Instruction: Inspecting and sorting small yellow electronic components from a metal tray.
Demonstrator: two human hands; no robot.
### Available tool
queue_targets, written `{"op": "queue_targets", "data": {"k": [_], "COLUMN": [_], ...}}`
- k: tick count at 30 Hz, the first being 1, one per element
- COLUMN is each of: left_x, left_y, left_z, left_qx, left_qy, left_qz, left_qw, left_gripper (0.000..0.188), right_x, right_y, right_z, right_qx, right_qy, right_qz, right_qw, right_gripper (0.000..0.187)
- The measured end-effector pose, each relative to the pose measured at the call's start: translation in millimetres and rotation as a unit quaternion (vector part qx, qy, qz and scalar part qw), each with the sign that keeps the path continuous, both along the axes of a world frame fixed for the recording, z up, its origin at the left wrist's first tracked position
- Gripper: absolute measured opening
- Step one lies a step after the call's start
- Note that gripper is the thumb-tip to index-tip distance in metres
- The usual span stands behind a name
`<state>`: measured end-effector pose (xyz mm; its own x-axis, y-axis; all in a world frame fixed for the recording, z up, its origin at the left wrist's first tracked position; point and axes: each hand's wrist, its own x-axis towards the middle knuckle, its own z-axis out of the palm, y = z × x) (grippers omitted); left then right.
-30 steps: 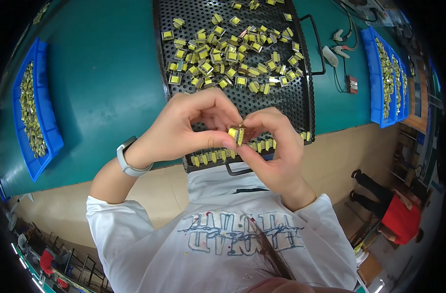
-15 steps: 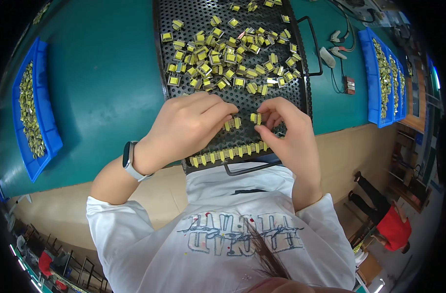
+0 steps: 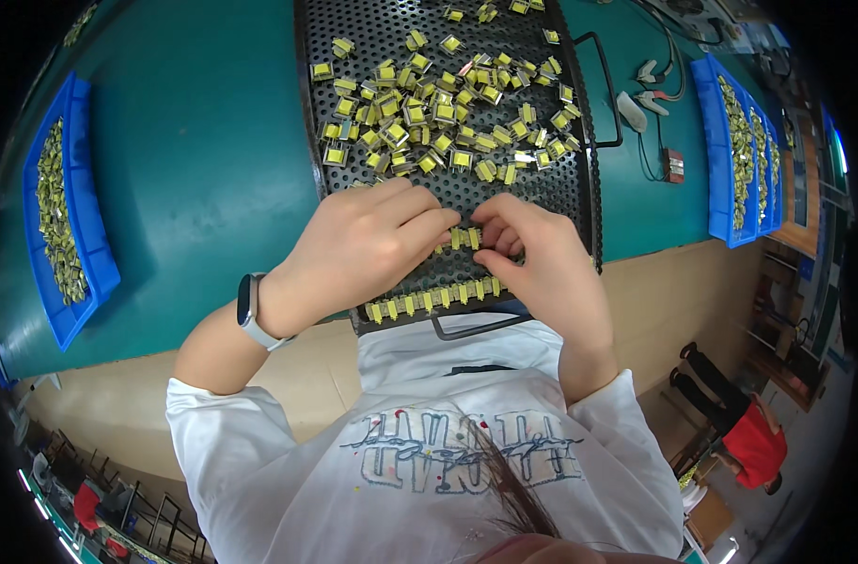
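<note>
Several small transformers, wrapped in yellow tape, form a short row (image 3: 462, 239) between my hands over a black perforated metal tray (image 3: 460, 195). The fingers of my left hand (image 3: 368, 235) are closed on the left part of this row and hide some of it. My right hand (image 3: 546, 268) pinches the transformer at the right end, with thumb and fingers curled round it. Along the tray's near edge stands a neat line of transformers (image 3: 429, 299). Beyond my hands lies a loose, jumbled heap of the same parts (image 3: 443, 111).
The tray has wire handles at its near side (image 3: 480, 327) and right side (image 3: 620, 103). Blue bins full of parts stand at the left (image 3: 92, 221) and right (image 3: 717, 150) of the green table (image 3: 203, 160). Clip leads (image 3: 653, 99) lie right of the tray. A person in red (image 3: 760, 444) is at lower right.
My right hand has moved left with its transformer, closing the gap to the row at my left hand. The left hand has hardly moved.
</note>
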<state>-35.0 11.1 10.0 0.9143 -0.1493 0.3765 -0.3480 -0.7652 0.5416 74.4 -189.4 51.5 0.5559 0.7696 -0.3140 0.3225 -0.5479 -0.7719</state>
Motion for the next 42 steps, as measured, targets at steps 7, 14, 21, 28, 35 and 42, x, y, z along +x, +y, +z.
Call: {"op": "queue_targets", "data": {"k": [7,14,21,28,35,42], "left_x": [-0.8,-0.1,0.3,1.9,-0.2,0.6], "left_y": [1.9,2.5,2.9,2.9,3.6,3.1], "left_z": [5.6,4.5,5.2,5.5,5.5,4.3], "left_qx": [-0.047,-0.048,-0.053,-0.065,-0.071,-0.08], "left_qy": [-0.013,-0.009,-0.013,-0.03,-0.032,-0.033], "left_qz": [0.018,0.024,0.024,0.019,0.017,0.016], "left_qw": [0.999,0.999,0.998,0.997,0.997,0.996], "left_gripper": [0.026,0.025,0.024,0.026,0.028,0.03], "right_x": [21.0,27.1,25.1,13.5,14.1,12.6], "right_y": [-1.4,-0.1,-1.0,-7.5,-12.0,-12.6], "right_z": [5.5,-11.0,-10.4,4.6,4.2,-3.2], "right_qx": [0.037,0.022,0.024,0.119,0.075,0.029], "right_qy": [-0.203,-0.263,-0.27,-0.089,-0.091,-0.055], "right_qz": [-0.081,-0.038,-0.018,-0.042,-0.012,0.001], "right_qw": [0.975,0.964,0.963,0.988,0.993,0.998], "right_gripper": [0.041,0.037,0.03,0.032,0.032,0.032]}}
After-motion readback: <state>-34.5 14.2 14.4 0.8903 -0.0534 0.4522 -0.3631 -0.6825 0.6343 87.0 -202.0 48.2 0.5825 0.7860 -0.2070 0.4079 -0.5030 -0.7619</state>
